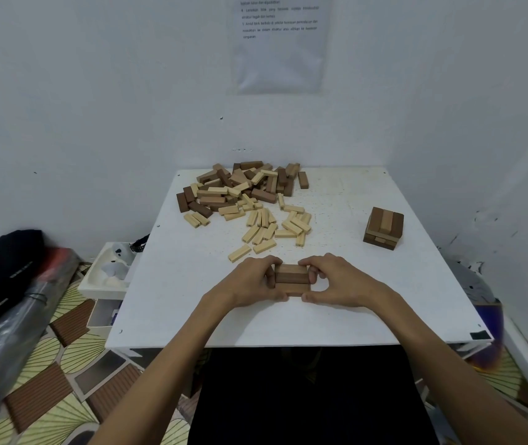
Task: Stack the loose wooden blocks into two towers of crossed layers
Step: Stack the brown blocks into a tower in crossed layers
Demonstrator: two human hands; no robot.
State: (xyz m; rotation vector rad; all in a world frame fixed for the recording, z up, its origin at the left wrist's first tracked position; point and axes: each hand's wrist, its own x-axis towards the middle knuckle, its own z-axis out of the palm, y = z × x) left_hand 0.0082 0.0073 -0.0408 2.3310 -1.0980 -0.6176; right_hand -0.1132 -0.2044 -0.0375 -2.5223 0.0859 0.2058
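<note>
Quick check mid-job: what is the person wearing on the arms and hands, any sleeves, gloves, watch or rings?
Nothing worn shows. The left hand and right hand are ungloved, with no rings on the fingers in view. No watch or band on either wrist, and the left forearm and right forearm are uncovered down to the picture's lower edge: no sleeve appears.

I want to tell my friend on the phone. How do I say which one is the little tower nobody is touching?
Find the white table. The loose blocks are heaped at its far side, and the left hand and right hand hold some brown blocks near the front. The little tower stands alone by the right edge: a neat cube of crossed layers, no hand on it.
</note>
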